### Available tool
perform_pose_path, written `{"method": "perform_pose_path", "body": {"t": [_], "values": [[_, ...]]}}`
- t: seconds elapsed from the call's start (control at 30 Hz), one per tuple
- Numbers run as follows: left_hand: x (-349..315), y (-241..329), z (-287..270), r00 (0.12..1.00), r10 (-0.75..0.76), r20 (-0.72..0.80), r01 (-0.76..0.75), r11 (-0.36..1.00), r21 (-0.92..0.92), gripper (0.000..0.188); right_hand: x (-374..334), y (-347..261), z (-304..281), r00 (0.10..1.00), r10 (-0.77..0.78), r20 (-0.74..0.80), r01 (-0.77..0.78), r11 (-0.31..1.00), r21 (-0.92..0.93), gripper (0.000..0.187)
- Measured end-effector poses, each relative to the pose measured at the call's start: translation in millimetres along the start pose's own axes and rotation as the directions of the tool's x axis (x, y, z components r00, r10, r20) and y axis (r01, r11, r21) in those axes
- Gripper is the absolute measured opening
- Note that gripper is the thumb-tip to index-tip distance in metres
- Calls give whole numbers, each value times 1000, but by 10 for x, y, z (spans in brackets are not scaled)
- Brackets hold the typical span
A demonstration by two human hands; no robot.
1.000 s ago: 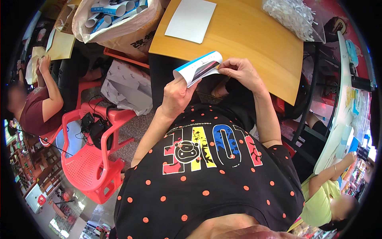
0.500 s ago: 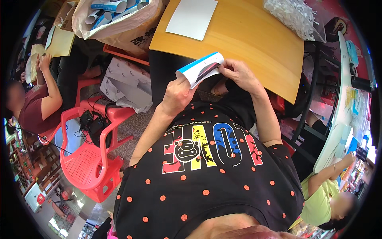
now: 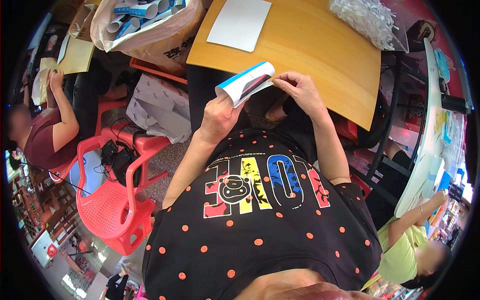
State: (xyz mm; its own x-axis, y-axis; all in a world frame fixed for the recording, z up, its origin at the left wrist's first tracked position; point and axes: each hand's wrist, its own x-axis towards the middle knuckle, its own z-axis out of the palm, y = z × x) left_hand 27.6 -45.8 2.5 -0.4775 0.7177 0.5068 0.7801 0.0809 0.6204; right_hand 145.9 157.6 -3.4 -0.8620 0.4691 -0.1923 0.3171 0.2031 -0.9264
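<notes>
A printed paper sheet (image 3: 248, 82), white with a blue band and a dark picture, is curled into a loose roll in front of my chest. My left hand (image 3: 218, 119) is closed around its lower left end, with the fingers partly hidden by the paper. At the roll's right end, the thumb and fingers of my right hand (image 3: 301, 93) pinch together at the loose edge. Whether a thin strip is also between those fingertips is too small to tell. Beyond the roll, flat white sheets (image 3: 239, 24) lie on the wooden table (image 3: 320, 55).
A large white bag (image 3: 150, 47) full of blue-and-white paper rolls (image 3: 145, 10) stands left of the table. A clear bag of white strips (image 3: 362, 22) sits at the table's far right. A red plastic chair (image 3: 112, 200) is at my left. Co-workers sit on both sides.
The paper roll and my left hand have shifted slightly left and toward the table. My right hand has moved a little left along the paper's edge, its fingers more bent.
</notes>
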Motion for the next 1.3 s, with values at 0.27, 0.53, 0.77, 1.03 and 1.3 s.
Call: {"method": "perform_pose_path", "body": {"t": [0.27,0.53,0.77,1.03,1.3], "values": [[-12,-57,38,995,69,75,-71,997,30,23,34,94,22,997,32,74,-29,999,-34,29],[-2,-185,83,986,78,149,-80,997,8,29,-230,-474,43,929,-13,371,-135,920,368,10],[43,-212,123,990,42,135,-38,999,-32,25,-331,-1037,-291,804,-389,450,165,873,459,9],[197,70,-13,756,-589,286,505,247,-827,22,1233,-734,-2974,807,-372,-459,465,879,106,20],[208,-71,-56,648,-676,351,382,-110,-918,26,958,-684,-1663,558,-594,-580,123,751,-649,22]]}}
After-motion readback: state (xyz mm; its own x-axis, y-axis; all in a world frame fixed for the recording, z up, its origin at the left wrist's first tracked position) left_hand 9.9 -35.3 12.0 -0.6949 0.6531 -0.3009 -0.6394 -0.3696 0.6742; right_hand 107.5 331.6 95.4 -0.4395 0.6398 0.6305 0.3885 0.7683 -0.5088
